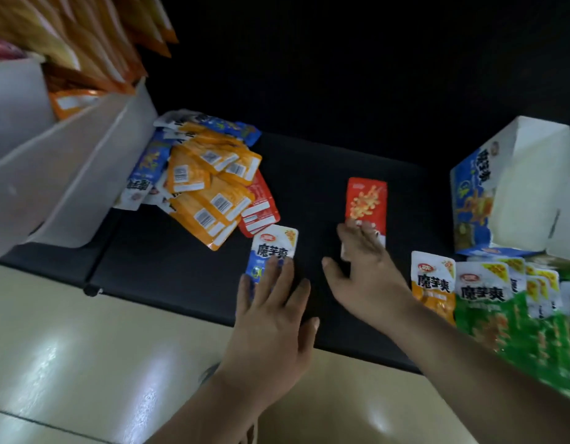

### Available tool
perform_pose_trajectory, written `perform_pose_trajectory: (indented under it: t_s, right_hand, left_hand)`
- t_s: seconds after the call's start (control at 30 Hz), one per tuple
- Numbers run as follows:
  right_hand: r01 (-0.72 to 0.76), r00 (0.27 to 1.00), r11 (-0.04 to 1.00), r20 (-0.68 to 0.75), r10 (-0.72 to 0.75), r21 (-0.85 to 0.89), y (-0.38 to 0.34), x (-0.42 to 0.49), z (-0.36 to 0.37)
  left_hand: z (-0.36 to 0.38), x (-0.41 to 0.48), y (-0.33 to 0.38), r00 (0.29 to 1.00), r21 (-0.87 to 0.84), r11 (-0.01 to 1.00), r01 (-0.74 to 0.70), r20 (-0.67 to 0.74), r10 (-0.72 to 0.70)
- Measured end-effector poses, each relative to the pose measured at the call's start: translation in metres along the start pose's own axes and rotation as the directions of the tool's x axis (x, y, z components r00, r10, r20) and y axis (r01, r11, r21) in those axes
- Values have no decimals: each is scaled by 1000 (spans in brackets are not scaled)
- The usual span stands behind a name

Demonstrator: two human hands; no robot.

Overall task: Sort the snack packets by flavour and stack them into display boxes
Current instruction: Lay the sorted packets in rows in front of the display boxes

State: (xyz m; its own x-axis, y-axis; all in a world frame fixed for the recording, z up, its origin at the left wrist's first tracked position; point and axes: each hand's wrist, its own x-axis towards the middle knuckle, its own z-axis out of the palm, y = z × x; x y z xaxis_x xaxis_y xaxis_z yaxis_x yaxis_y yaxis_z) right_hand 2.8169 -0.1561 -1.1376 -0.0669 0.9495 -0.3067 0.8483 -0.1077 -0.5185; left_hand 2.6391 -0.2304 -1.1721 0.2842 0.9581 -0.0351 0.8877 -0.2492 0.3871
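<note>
Snack packets lay seemingly mostly unsorted beyond the left hand, flat on a blue packet; the right hand, equally flat, pressed a red packet.

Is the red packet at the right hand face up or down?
Face up: the red packet shows its printed snack picture, no barcode label; the right hand touches its lower end.
</note>
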Motion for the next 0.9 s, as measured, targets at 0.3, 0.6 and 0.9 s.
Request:
perform_pose_trajectory:
  t_s: [0.3,0.6,0.9]
  right_hand:
    - [171,978,985,127,-167,-21,19,-11,3]
    - [63,973,965,201,-117,256,37,-3,-13]
    - [30,957,946,263,-120,322,37,-7,-13]
  left_hand:
    - [-2,10,-47,980,-34,995,95,-172,-100]
    - [7,18,-25,997,-43,999,9,-72,-12]
    - [3,22,-19,967,-145,964,221,-93,-236]
